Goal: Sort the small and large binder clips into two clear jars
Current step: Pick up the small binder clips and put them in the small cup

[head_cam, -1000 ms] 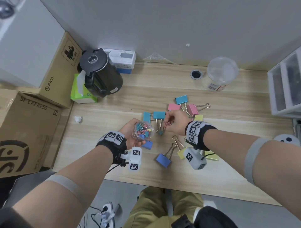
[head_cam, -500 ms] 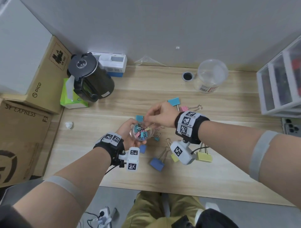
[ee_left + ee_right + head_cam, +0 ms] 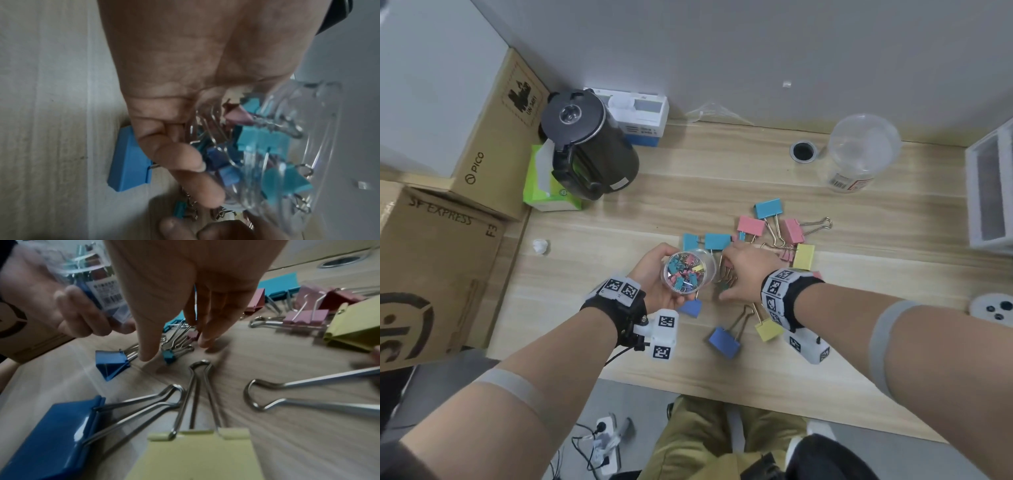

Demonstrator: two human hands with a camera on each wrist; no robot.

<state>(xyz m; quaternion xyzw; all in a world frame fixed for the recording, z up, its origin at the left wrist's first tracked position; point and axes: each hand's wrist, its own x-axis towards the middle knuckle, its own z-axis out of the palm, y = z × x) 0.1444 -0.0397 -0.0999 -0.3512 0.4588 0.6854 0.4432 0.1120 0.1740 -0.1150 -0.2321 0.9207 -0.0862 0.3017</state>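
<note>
My left hand [image 3: 654, 284] grips a small clear jar [image 3: 688, 275] holding several small coloured clips, just above the table; the left wrist view shows the jar [image 3: 277, 146] against my palm. My right hand [image 3: 739, 274] is lowered just right of the jar, thumb and fingers apart and holding nothing. In the right wrist view its fingertips [image 3: 205, 342] hover over a small teal clip [image 3: 169, 355] and a small pink clip [image 3: 193, 335] on the wood. Large clips lie around: blue [image 3: 724, 337], yellow [image 3: 768, 330], pink [image 3: 750, 225], teal [image 3: 767, 208]. A large empty clear jar [image 3: 859, 150] stands far right.
A black kettle [image 3: 589, 144] and a green tissue box [image 3: 544, 195] stand at the back left, with cardboard boxes [image 3: 431, 274] beyond the table's left edge. A white drawer unit [image 3: 989, 192] is at the right. A cable hole [image 3: 803, 150] sits beside the large jar.
My right hand pinched a small clip off the table, carried it over the small jar, and has now come back down to the table with its fingers spread. The left hand kept holding the jar.
</note>
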